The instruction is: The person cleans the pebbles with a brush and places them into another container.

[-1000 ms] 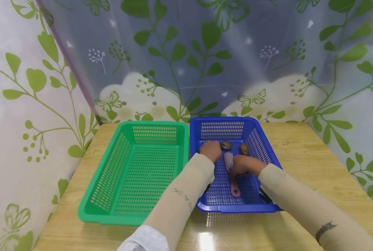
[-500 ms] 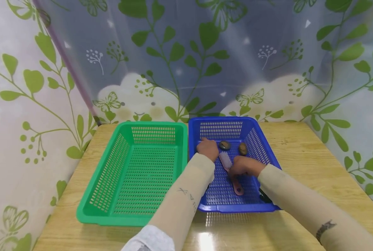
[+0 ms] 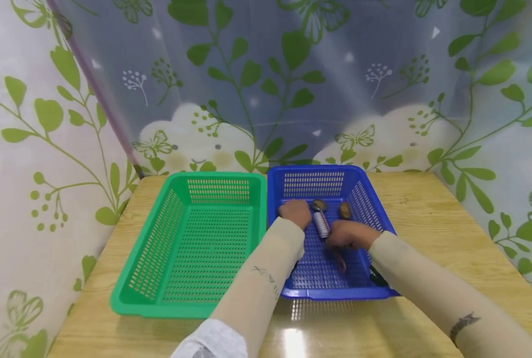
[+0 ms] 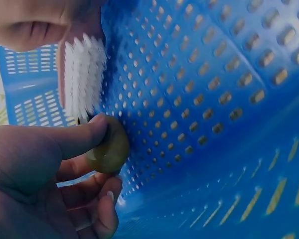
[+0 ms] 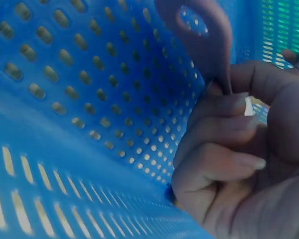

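In the blue basket (image 3: pixel 333 293), my left hand (image 3: pixel 295 214) is low by the left wall. The left wrist view shows it pinching a smooth, olive-brown stone (image 4: pixel 112 148) between thumb and fingers; from the head this stone is hidden. My right hand (image 3: pixel 350 234) grips a pink scrubbing brush (image 3: pixel 321 225) by its handle, fingers curled round it. White bristles (image 4: pixel 84 77) face the left hand, close to the stone. The handle's end (image 5: pixel 209 35), with its hanging hole, sticks out past the right fingers.
Two more brownish stones lie towards the back of the blue basket, one near the middle (image 3: pixel 319 205) and another on the right (image 3: pixel 345 211). A green basket (image 3: pixel 189 311) stands alongside on the left. Both rest on a wooden table (image 3: pixel 427 223) before a patterned curtain (image 3: pixel 257 74).
The brush has turned in my right hand: its bristles, facing up before, now face left, and its head has shifted left. The left hand has moved slightly left.
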`<move>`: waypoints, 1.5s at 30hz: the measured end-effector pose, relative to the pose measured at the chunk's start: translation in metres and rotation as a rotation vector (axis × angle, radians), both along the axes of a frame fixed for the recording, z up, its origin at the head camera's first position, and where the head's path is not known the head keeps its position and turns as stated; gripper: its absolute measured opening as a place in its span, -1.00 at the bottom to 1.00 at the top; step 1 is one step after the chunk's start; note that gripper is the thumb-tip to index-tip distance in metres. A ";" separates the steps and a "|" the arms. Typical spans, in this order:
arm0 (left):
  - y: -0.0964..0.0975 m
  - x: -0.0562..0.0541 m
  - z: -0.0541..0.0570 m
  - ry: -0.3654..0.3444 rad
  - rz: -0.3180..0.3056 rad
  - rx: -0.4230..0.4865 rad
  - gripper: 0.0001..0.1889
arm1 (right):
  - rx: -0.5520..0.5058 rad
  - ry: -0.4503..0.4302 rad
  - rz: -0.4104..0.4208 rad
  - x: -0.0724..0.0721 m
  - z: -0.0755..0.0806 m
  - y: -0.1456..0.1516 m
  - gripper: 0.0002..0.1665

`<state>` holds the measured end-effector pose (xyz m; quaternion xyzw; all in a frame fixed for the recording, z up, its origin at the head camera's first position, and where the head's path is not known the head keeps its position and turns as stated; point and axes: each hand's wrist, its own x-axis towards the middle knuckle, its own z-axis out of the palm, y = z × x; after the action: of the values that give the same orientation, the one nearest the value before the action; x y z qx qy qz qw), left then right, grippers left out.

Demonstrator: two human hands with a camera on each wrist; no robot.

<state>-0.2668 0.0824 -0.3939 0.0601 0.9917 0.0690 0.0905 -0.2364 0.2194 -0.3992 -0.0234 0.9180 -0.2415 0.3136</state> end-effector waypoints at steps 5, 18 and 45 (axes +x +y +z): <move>-0.003 -0.001 0.001 -0.008 -0.003 0.031 -0.74 | -0.066 0.082 0.034 -0.006 0.006 0.008 -0.76; -0.015 0.007 0.041 -0.086 -0.032 0.349 -0.78 | 0.014 0.464 -0.031 -0.004 0.053 0.033 -0.62; -0.024 -0.035 0.019 -0.460 0.259 1.398 -0.66 | -0.320 0.837 -0.034 -0.014 0.029 0.037 -0.58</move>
<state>-0.3016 0.0581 -0.3751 -0.0299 0.6719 0.7042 0.2275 -0.2504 0.2564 -0.3697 -0.1522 0.9172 -0.3553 -0.0964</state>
